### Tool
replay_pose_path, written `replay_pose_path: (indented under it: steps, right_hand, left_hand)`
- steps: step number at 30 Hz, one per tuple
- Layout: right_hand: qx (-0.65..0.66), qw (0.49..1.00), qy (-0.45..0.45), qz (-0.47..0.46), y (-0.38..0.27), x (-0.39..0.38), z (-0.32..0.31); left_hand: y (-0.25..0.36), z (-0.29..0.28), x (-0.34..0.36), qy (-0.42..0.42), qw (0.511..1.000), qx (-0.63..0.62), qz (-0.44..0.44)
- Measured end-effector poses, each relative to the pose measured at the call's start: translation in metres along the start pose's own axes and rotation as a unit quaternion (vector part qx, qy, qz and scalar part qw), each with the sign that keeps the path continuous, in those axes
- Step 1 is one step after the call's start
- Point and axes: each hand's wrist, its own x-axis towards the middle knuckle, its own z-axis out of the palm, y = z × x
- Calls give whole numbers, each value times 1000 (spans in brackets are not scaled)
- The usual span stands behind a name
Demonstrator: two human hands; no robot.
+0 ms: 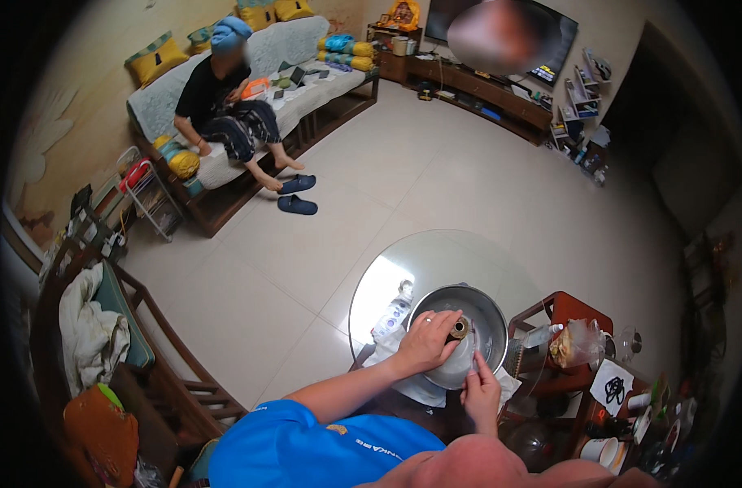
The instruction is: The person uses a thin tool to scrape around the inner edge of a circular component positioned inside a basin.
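A round metal basin (501,321) stands on the glass-topped table (363,285) in front of me, with pale, cloudy-looking contents. My left hand (428,342), a ring on one finger, reaches over the basin and grips a brass-coloured round piece (459,328) with a dark hole in its end. Beside it, my right hand (481,392) is closed at the basin's near right edge. Its fingertips pinch a thin, slender stick (474,340) that points away from me, close to the brass piece. The stick's exact kind is too small to tell.
White cloths or paper (420,389) lie under the basin. To the right, a red-brown chair (574,313) holds a bottle and plastic bags. A cluttered side table with a white cup (599,451) is nearer. Another person (216,106) sits on the far-left sofa (314,41); slippers (297,204) lie below.
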Motion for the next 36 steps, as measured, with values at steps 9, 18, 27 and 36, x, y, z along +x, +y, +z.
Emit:
replay_pose_path:
  steps: [9,18,27,36]
  right_hand:
    - [-13,998,46,-28,14,-11,8]
    - [-93,990,68,-82,45,12,7]
    - [-81,993,64,-59,41,5,11]
    - [-75,991,68,-89,37,4,10]
  left_hand:
    - [1,4,3,-15,1000,9,4]
    - [-3,0,3,-16,1000,2,5]
    - [-3,1,-1,-12,1000,-2,8]
    - [-3,0,0,-24,1000,-3,8]
